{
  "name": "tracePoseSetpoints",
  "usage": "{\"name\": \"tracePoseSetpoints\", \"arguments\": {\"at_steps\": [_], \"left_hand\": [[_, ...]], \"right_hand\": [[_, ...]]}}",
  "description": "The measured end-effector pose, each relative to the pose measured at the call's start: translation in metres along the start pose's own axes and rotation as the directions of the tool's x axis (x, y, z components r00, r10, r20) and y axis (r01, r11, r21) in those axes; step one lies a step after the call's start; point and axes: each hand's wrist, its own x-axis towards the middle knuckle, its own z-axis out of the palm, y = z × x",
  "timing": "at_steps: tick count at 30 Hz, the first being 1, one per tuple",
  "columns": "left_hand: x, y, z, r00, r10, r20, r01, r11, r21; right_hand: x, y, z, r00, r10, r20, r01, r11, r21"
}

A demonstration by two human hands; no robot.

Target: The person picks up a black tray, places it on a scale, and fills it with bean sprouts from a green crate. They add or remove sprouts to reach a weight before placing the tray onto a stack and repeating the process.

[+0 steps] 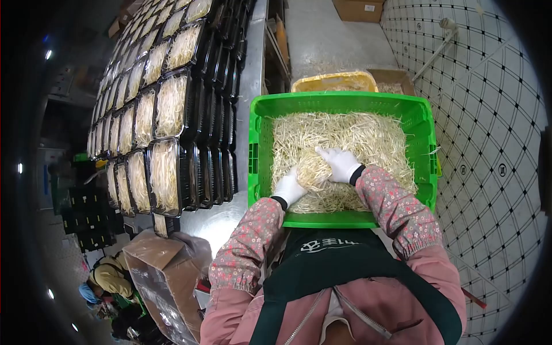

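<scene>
A green plastic crate (342, 219) in front of me is filled with pale bean sprouts (368, 135). Over its lower middle, my left hand (289, 187) and my right hand (340, 163), both in white gloves, close around one bundle of sprouts (313, 170) from either side. The left hand is at the bundle's lower left, and the right hand presses on its right side, with fingers along the top. Loose sprouts lie around and beneath both hands.
Stacked black trays of sprouts (170, 106) stand on the metal table at left. Behind the crate are a yellow basket (335, 81) and a cardboard box (394, 77). A large cardboard box (158, 276) sits lower left, near another person (110, 277). A tiled wall (480, 138) rises at right.
</scene>
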Motion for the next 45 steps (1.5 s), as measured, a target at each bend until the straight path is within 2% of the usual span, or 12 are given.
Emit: {"name": "tracePoseSetpoints", "arguments": {"at_steps": [7, 10, 15, 21, 23, 25, 27, 29, 34, 38, 41, 45], "left_hand": [[-0.035, 0.052, -0.053, 0.992, -0.043, 0.116, 0.014, 0.971, 0.241], [-0.046, 0.046, -0.050, 0.990, 0.141, 0.023, -0.142, 0.949, 0.281], [-0.076, -0.007, -0.056, 0.869, 0.465, -0.170, -0.377, 0.844, 0.381], [-0.065, 0.014, -0.053, 0.912, 0.342, 0.226, -0.410, 0.742, 0.531], [-0.057, 0.016, -0.058, 0.885, 0.355, 0.301, -0.460, 0.769, 0.444], [-0.045, 0.045, -0.084, 0.902, 0.125, 0.414, -0.271, 0.909, 0.317], [-0.028, 0.033, -0.085, 0.930, 0.332, 0.158, -0.349, 0.932, 0.100], [-0.003, 0.027, -0.080, 0.867, 0.496, -0.048, -0.478, 0.855, 0.203], [0.044, 0.019, -0.043, 0.956, 0.231, 0.182, -0.279, 0.908, 0.312], [0.058, 0.007, -0.015, 0.980, 0.179, 0.089, -0.190, 0.971, 0.147], [0.055, 0.016, -0.015, 0.991, -0.039, 0.132, 0.010, 0.976, 0.218], [0.032, 0.038, -0.031, 0.991, -0.044, 0.126, 0.006, 0.959, 0.284]], "right_hand": [[-0.005, 0.007, -0.021, 0.974, -0.184, -0.129, 0.177, 0.982, -0.064], [-0.008, 0.006, -0.047, 0.972, -0.211, -0.101, 0.192, 0.966, -0.171], [-0.016, 0.063, -0.093, 0.929, 0.034, -0.370, -0.074, 0.993, -0.095], [0.013, -0.019, -0.086, 0.901, -0.048, -0.432, 0.058, 0.998, 0.009], [0.026, -0.037, -0.062, 0.999, -0.007, -0.048, 0.006, 1.000, -0.017], [0.023, -0.039, -0.041, 0.994, -0.019, 0.110, 0.037, 0.986, -0.163], [0.024, -0.036, -0.038, 0.985, 0.006, 0.173, 0.028, 0.981, -0.194], [0.019, -0.031, -0.053, 0.987, 0.051, 0.153, -0.032, 0.992, -0.122], [0.016, -0.013, -0.040, 0.978, 0.134, 0.160, -0.092, 0.966, -0.243], [0.016, -0.003, -0.021, 0.984, 0.158, 0.087, -0.147, 0.982, -0.120], [0.022, 0.017, 0.006, 0.989, 0.121, 0.088, -0.118, 0.992, -0.044], [0.008, 0.020, -0.018, 0.998, 0.044, 0.045, -0.043, 0.999, -0.022]]}}
